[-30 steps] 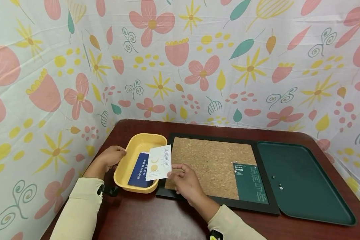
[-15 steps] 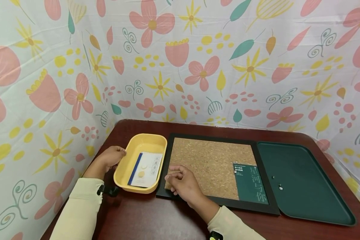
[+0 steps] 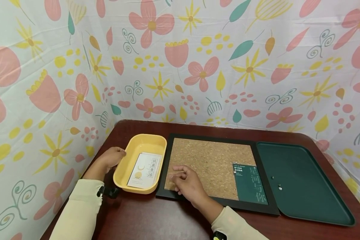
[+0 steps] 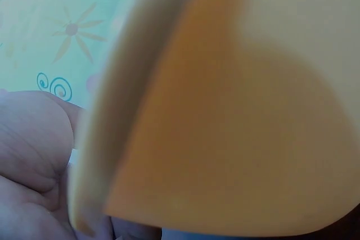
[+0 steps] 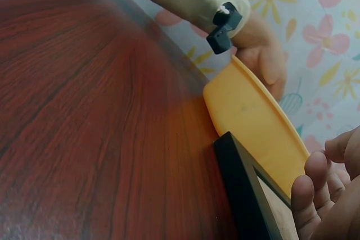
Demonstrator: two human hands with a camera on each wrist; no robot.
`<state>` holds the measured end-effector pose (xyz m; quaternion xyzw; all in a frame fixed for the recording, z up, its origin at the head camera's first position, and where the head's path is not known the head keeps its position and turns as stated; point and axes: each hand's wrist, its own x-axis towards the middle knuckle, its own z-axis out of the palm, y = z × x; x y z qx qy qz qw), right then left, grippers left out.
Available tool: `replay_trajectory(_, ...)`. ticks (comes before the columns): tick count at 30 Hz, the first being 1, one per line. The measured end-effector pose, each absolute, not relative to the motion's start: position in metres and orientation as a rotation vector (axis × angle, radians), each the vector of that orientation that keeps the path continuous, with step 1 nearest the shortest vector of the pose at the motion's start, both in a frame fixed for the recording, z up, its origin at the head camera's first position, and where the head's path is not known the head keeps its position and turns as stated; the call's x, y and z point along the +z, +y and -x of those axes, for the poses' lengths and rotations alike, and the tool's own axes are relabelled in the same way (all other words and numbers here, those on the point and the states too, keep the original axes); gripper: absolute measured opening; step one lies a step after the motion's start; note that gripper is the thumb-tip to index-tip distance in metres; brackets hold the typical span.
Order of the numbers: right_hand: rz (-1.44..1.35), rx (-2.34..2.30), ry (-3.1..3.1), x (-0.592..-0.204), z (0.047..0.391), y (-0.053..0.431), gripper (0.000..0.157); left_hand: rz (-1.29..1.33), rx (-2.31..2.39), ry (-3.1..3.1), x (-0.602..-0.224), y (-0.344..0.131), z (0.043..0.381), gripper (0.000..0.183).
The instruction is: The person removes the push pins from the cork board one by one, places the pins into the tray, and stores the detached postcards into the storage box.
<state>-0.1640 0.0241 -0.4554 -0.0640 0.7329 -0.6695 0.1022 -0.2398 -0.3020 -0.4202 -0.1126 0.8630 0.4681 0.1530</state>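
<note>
My left hand (image 3: 112, 157) grips the left rim of a yellow plastic basin (image 3: 135, 149). In the left wrist view the basin's wall (image 4: 236, 150) fills most of the picture, with part of the left hand (image 4: 31, 144) beside its rim. Inside the basin lies a white card (image 3: 144, 170) printed with Chinese characters and a yellow moon drawing; another pale edge shows beneath it. My right hand (image 3: 189, 184) hovers over the left part of a cork board (image 3: 210, 160), fingers loosely bent and holding nothing. In the right wrist view its fingertips (image 5: 304, 192) appear near the basin.
A dark green card (image 3: 250, 183) is on the cork board's lower right corner, with a pin (image 3: 235, 172) at its left edge. Right of the black frame (image 3: 267, 180) lies a green tray (image 3: 312, 186) holding a few small pins (image 3: 280, 188). A floral cloth hangs behind.
The right hand let go of the white card, which dropped into the basin and settled over the navy card, now covered. The right hand stayed near the board's left side; the left hand kept its grip.
</note>
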Motion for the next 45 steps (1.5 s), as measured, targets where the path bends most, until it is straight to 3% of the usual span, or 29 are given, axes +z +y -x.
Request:
replay_trajectory(13, 0.172, -1.982, 2.167, -0.454, 0.165, 0.036, 0.042, 0.319, 1.314, 2.478, -0.420, -0.302, 0.239, 0.040)
replay_trajectory(28, 0.205, -1.945, 2.244, -0.455, 0.169, 0.072, 0.034, 0.364, 1.332, 2.528, -0.420, -0.299, 0.237, 0.049)
replay_trajectory(39, 0.231, -1.832, 2.378, -0.454, 0.170, 0.101, 0.033, 0.355, 1.255, 2.701, -0.406, -0.295, 0.231, 0.043)
replay_trajectory(45, 0.220, -1.746, 2.479, -0.453, 0.173, 0.122, 0.030, 0.195, 1.163, 3.040, -0.388, -0.274, 0.223, 0.036)
